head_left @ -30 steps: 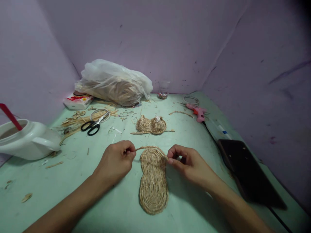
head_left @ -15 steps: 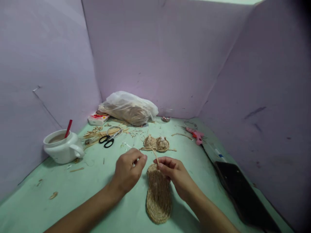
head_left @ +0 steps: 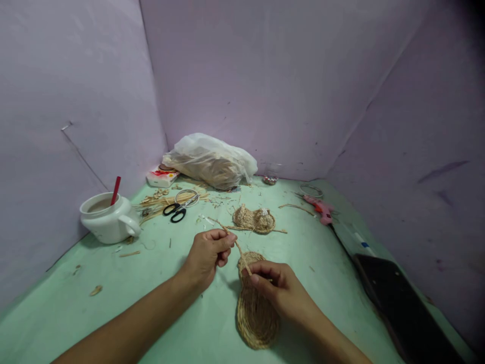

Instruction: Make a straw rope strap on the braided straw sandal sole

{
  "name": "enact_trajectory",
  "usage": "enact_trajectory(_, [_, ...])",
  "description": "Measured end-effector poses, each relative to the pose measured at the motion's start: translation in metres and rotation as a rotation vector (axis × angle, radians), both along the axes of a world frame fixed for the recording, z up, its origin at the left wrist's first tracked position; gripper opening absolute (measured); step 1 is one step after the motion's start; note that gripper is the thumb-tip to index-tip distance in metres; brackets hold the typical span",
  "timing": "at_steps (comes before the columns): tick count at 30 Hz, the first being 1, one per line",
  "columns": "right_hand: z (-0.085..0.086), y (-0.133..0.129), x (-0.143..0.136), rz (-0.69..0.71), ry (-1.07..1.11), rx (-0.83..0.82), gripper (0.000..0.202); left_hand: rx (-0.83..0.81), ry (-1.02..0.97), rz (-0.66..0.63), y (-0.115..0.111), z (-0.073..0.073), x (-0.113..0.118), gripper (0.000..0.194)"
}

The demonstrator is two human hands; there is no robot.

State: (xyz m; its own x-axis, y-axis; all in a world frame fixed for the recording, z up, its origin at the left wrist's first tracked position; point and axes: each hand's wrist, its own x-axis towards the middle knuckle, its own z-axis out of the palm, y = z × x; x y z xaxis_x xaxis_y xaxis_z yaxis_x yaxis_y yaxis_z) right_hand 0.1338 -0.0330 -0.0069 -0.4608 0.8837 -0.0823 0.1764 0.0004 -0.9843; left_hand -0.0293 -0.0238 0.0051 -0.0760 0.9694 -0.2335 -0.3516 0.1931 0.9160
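A thin braided straw cord [head_left: 238, 247] runs between my two hands. My left hand [head_left: 212, 253] pinches it near its upper part, and a short end sticks out up and left past the fingers. My right hand [head_left: 278, 288] pinches the cord lower down, above the upper part of a sole-shaped coiled straw piece [head_left: 257, 318]. That piece lies on the green table, partly hidden by my right hand. Beyond my hands sits a second woven straw piece [head_left: 253, 220] with raised ends and a cord along its near edge.
On the left stand a white mug [head_left: 109, 222] with a red stick, and black-handled scissors [head_left: 175, 212] among straw strands. A plastic bag [head_left: 212, 162] lies at the back. On the right are a pink glue gun [head_left: 320, 208] and a dark phone-like slab [head_left: 401, 303].
My left hand has turned and now grips the cord, whose end points up-left. My right hand has come down slightly over the sole-shaped piece. The whole view has shifted, moving the scene right.
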Motion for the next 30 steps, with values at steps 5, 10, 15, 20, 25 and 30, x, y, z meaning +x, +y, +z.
enact_trajectory(5, [0.011, -0.005, 0.005, 0.142, -0.051, 0.365, 0.016, -0.064, 0.014, 0.09, 0.001, 0.005, 0.002, 0.026])
enact_trajectory(10, [0.014, -0.005, 0.014, 0.255, -0.088, 0.491, 0.017, -0.104, 0.019, 0.058, -0.001, 0.008, 0.005, 0.022])
enact_trajectory(15, [0.016, -0.001, 0.019, 0.169, -0.007, 0.188, 0.028, -0.111, 0.032, -0.054, -0.013, 0.012, 0.013, 0.026])
enact_trajectory(20, [0.014, -0.006, 0.005, 0.047, -0.064, 0.112, 0.027, -0.112, 0.088, -0.04, -0.024, 0.009, 0.023, 0.023])
enact_trajectory(25, [0.012, -0.011, 0.002, 0.038, -0.106, 0.218, 0.024, -0.066, 0.115, -0.049, -0.027, 0.008, 0.027, 0.023])
enact_trajectory(30, [0.012, -0.009, 0.01, 0.119, -0.125, 0.628, 0.021, -0.15, 0.008, -0.158, -0.026, 0.009, 0.025, 0.032])
